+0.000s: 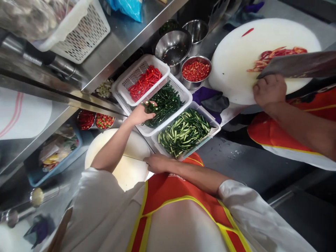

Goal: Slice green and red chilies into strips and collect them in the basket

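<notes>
My left hand (140,114) reaches into a white basket of long dark green chilies (168,101), its fingers curled round a small bunch with pale cut ends showing. Down by my apron, my right hand (158,163) grips a knife (133,159); its thin blade edge lies over a round white chopping board (132,173). A smaller white basket of red chilies (145,82) rests on the far end of the green chili basket. Nearer me, a clear tub holds sliced green chilies (185,131).
On the right, a co-worker's hand (270,89) is by a cleaver (296,65) over another round board (231,63) with sliced red chilies. Steel bowls (173,47) and a bowl of chopped red chilies (196,71) stand behind. A steel shelf (126,38) overhangs the left.
</notes>
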